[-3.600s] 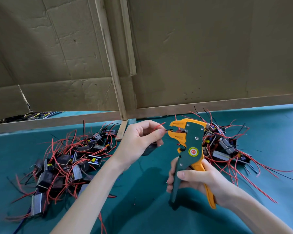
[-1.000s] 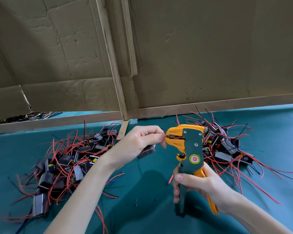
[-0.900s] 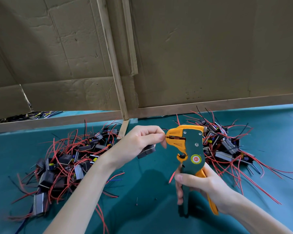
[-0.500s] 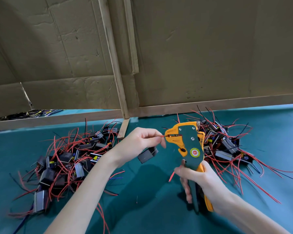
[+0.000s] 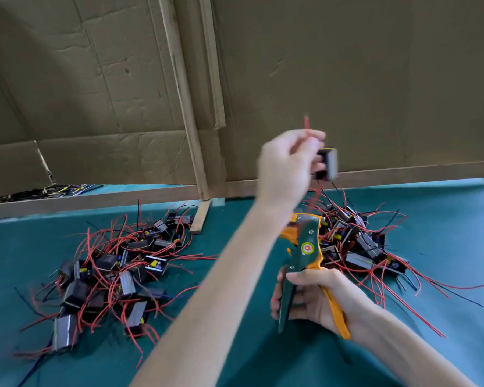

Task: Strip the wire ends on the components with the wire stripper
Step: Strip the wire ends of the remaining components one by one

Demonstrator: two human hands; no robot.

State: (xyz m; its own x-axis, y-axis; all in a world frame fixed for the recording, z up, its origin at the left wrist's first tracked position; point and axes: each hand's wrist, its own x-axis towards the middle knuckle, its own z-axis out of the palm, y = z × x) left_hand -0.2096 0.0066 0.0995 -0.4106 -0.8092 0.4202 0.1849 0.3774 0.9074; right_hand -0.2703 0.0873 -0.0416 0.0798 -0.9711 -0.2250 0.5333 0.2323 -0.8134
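1. Left hand (image 5: pixel 284 166): raised above the table and blurred. Its fingers curl on a small black component (image 5: pixel 329 163), with a red wire (image 5: pixel 307 125) standing up from the grip.
2. Right hand (image 5: pixel 316 297): wrapped round the handles of the orange-and-green wire stripper (image 5: pixel 305 247), whose head is partly hidden by the left forearm.
3. Right pile (image 5: pixel 358 244) lies just behind the stripper; left pile (image 5: pixel 118 269) is well apart.
4. Progress: I judge this component is away from the tool, not being stripped. I cannot tell which pile is finished, and many units look outstanding.
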